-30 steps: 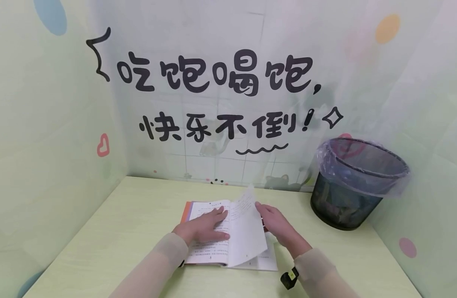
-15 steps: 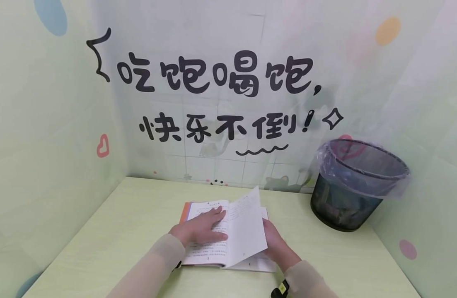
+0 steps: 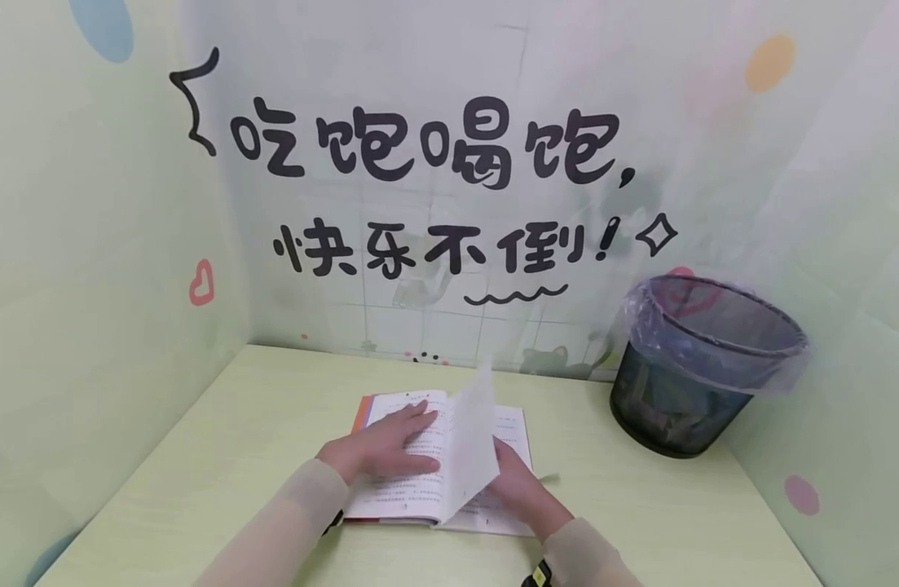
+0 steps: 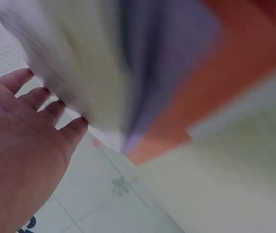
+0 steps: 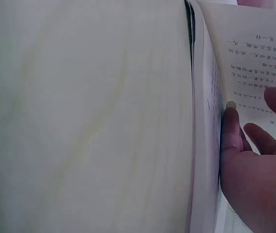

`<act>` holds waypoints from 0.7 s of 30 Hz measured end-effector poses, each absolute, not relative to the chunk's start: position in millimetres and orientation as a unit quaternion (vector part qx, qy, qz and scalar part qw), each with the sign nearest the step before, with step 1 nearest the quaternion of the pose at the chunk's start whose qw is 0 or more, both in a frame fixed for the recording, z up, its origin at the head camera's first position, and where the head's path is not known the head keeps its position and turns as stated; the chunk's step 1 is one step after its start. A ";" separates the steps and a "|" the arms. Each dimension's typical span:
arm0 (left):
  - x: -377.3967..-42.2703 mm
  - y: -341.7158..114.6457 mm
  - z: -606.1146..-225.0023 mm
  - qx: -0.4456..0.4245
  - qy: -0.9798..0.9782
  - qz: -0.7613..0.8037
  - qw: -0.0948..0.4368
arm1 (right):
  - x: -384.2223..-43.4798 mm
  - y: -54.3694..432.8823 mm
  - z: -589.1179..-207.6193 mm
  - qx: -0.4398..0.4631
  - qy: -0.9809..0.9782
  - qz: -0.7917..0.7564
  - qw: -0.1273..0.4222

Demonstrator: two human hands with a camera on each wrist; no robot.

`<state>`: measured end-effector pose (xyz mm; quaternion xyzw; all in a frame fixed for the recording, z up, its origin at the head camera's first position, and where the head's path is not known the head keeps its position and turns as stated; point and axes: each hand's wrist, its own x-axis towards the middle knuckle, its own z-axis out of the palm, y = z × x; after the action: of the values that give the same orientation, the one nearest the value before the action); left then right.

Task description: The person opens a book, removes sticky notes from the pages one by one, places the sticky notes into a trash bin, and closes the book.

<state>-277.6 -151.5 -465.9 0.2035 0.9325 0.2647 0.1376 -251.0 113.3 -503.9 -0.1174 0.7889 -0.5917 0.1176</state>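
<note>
An open book (image 3: 401, 496) with printed pages lies on the table, an orange and purple edge showing along its left side. My left hand (image 3: 390, 440) rests with its fingers spread across the left page. In the left wrist view, the fingers (image 4: 48, 97) lie against the page, near the blurred orange cover edge (image 4: 176, 116). One leaf (image 3: 469, 444) stands raised from the right half of the book. Against its right side is my right hand (image 3: 521, 489), its fingertips partly hidden behind the leaf. The right wrist view shows the right hand's fingers (image 5: 232, 131) extended at the printed page.
A black mesh bin (image 3: 676, 399) with a clear plastic liner stands at the back right of the table (image 3: 200, 456). Fabric walls close in the back and both sides, the back one bearing large black lettering (image 3: 449, 147).
My right hand has moved left and lower, from the leaf's outer edge to its right side. The raised leaf has swung left and stands steeper. The left hand has shifted slightly left.
</note>
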 end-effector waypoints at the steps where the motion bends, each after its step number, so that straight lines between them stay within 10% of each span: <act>1: -277.8 -155.5 -465.4 0.195 0.934 0.265 0.139 | -252.2 111.1 -502.6 -0.118 0.796 -0.581 0.124; 21: -274.6 -248.6 -463.4 0.122 0.952 0.241 0.141 | -245.8 87.7 -487.2 -0.149 0.882 -0.422 0.149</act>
<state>-274.6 -248.6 -463.4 0.1225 0.9525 0.2406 0.1411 -245.8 87.7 -487.2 -0.1493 0.8816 -0.4222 0.1493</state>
